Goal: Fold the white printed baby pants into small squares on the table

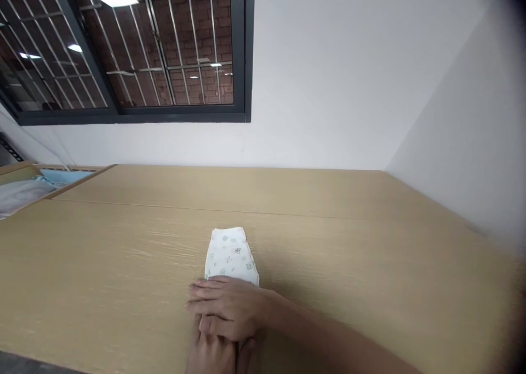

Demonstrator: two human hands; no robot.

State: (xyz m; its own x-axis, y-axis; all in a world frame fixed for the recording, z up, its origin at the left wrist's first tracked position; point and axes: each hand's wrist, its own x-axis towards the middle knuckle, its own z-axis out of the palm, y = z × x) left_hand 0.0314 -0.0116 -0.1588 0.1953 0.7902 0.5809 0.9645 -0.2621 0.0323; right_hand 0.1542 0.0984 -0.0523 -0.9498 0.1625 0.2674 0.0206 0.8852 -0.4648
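A small folded white cloth point(230, 253) with a pale green and grey print lies flat on the wooden table, its far end narrower than its near end. Across its near part rests my right hand point(234, 305), palm down, fingers stretched to the left and slightly apart. My left hand point(213, 355) is closer to me at the bottom edge, back of the hand up. The right hand covers most of its fingers; a side finger and the thumb show spread from it. Neither hand visibly grips the cloth, whose near end is hidden under them.
The light wooden table point(349, 264) reaches to a white wall point(320, 78), with a seam running across it. At the far left, a wooden-edged bin point(78, 183) holds white and light blue fabric. A dark-framed barred window point(242, 51) is above.
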